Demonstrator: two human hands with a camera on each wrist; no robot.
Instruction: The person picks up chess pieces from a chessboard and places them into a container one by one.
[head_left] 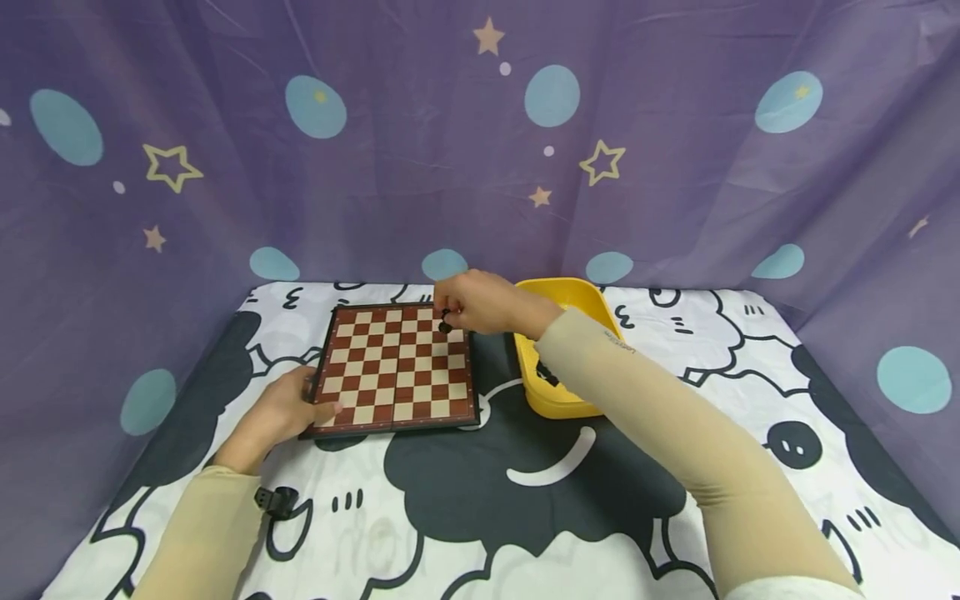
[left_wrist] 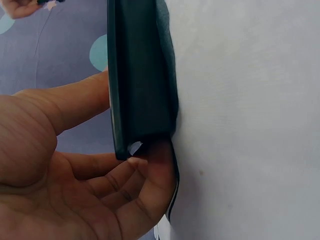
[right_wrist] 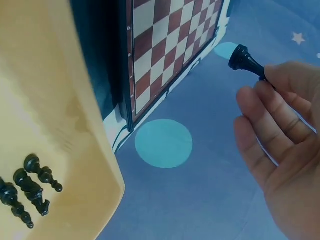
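Observation:
A red-and-cream chessboard with a dark rim lies on the cloth. My left hand grips its near left corner, thumb over the top; in the left wrist view the fingers curl at the board's dark green side. Above the far right part of the board, my right hand pinches a black chess piece between thumb and fingers. In the right wrist view that chess piece has its wide base pointing away from the fingertips, and its top is hidden in the grip.
Right of the board stands a yellow tub, partly covered by my right forearm. Several black chess pieces lie in it. A cloth with cartoon drawings covers the table, and a purple curtain hangs behind.

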